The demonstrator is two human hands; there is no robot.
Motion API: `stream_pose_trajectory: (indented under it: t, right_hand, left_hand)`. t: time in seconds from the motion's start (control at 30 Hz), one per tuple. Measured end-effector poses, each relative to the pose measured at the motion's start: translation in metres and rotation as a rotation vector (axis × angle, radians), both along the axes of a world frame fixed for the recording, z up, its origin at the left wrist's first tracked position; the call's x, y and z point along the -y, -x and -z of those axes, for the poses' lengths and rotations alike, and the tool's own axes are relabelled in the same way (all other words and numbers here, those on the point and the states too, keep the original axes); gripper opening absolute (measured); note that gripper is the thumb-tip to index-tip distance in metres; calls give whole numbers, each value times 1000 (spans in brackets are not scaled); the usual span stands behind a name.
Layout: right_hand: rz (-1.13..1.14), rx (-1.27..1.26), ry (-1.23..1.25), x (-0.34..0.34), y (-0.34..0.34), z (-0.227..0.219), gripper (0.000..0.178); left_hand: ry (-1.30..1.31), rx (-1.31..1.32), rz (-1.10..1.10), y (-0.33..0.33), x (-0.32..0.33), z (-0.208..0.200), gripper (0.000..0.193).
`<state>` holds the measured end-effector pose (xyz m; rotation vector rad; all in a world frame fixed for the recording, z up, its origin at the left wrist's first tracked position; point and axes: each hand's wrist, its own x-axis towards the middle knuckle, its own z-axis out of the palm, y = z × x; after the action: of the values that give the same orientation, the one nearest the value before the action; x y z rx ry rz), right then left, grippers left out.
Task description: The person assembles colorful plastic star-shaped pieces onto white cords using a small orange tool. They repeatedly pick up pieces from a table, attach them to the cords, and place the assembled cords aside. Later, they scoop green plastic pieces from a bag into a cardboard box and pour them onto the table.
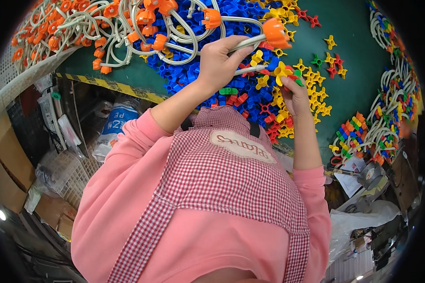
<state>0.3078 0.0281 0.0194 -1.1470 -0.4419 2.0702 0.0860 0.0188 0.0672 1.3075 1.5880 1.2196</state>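
On a green tabletop (359, 94), blue pieces (186, 73) are lying heaped toward the near edge. Above them, the left hand (220, 62) is grasping an orange-capped cord (248, 43), the right hand (296, 98) pinching a yellow piece (282, 72).

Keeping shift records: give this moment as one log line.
left hand: holds pale cord; right hand: holds yellow piece; nearby: blue pieces

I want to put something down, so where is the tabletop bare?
The green tabletop is bare between the scattered pieces and the right rope heap. A smaller strip lies between the orange-capped ropes and striped tape. The blue pile is crowded.
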Motion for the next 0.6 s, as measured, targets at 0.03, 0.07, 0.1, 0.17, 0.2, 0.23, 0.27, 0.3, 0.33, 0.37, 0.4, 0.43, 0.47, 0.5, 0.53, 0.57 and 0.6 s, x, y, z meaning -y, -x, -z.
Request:
stream_pose_trajectory:
  t: [0.03, 0.07, 0.1, 0.17, 0.2, 0.23, 0.27, 0.3, 0.33, 0.37, 0.4, 0.43, 0.47, 0.5, 0.53, 0.57, 0.6]
  right_hand:
    - [-3, 48, -10, 1, 3, -4, 34]
    - [-5, 97, -19, 2, 4, -9, 34]
    - [-8, 146, -27, 3, 4, -12, 34]
    - [40, 21, -46, 3, -4, -10, 31]
    - [44, 8, -38, 3, -4, -12, 31]
    - [46, -5, -30, 3, -3, -16, 31]
    - [10, 30, -35, 3, -2, -16, 31]
    - [-26, 65, -39, 4, -2, -16, 30]
    - [-63, 100, -44, 4, -1, -16, 30]
    - [-62, 112, -48, 4, 0, -18, 31]
    - [-60, 125, -52, 4, 2, -21, 31]
    - [-58, 138, -56, 4, 2, -25, 31]
    - [-103, 255, -166, 2, 2, -31, 31]
    - [-146, 371, -275, -3, 1, -39, 32]
    - [-189, 487, -386, -5, 0, -43, 32]
    - [-296, 613, -541, -6, -2, -41, 33]
    - [-404, 737, -697, -9, -3, -39, 33]
  left_hand:
    - [-10, -1, 15, -2, 1, -5, 19]
    - [-38, -32, 32, -2, 1, -7, 20]
    - [-60, -29, 40, -1, 2, -10, 20]
    - [-102, -22, 54, 2, 3, -14, 20]
    - [-98, -39, 77, 3, 4, -13, 20]
    - [-96, -49, 94, 3, 5, -14, 20]
    - [-97, -62, 110, 1, 6, -17, 19]
    - [-97, -74, 124, 0, 6, -20, 19]
    - [-110, -65, 128, -1, 6, -24, 19]
    - [-119, -27, 142, -2, 7, -25, 19]
    - [-128, 11, 156, -3, 8, -26, 20]
    - [-137, 50, 171, -3, 9, -27, 20]
    - [-139, 26, 173, -1, 9, -25, 20]
    - [-141, 2, 176, 2, 10, -23, 20]
    - [-143, -22, 179, 5, 11, -22, 20]
    - [-153, 13, 209, 4, 11, -22, 20]
    - [-163, 48, 240, 3, 11, -24, 20]
